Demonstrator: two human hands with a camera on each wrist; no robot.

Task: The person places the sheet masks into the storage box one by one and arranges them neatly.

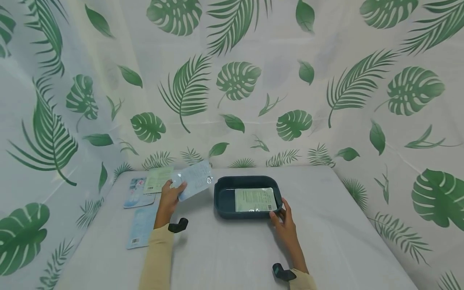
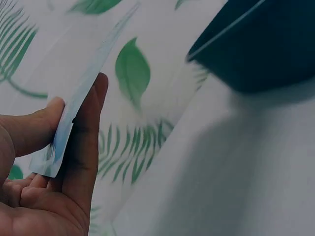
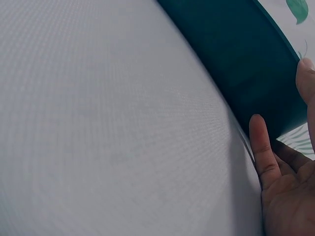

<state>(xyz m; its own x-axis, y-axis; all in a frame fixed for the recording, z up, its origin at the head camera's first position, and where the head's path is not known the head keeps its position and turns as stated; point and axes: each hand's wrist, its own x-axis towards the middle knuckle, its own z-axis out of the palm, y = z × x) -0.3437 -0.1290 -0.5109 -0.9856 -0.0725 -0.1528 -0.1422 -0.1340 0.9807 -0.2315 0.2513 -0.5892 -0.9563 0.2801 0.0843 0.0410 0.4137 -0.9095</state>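
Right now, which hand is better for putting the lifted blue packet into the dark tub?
Left, I think. The left hand pinches the blue packet, held up left of the dark tub. The right hand touches the tub's near right corner, so it could steady it.

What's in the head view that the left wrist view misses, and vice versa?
Head only: the green packet lying in the tray, the right hand at the tray's near right corner, and, on the left, a floral packet, a second green packet and a light-blue packet.

Left wrist only: the finger behind the held packet, opposite the thumb, with that packet nearly edge-on.

Both: the left hand holding its packet, the tray, the white table and the leaf-print backdrop.
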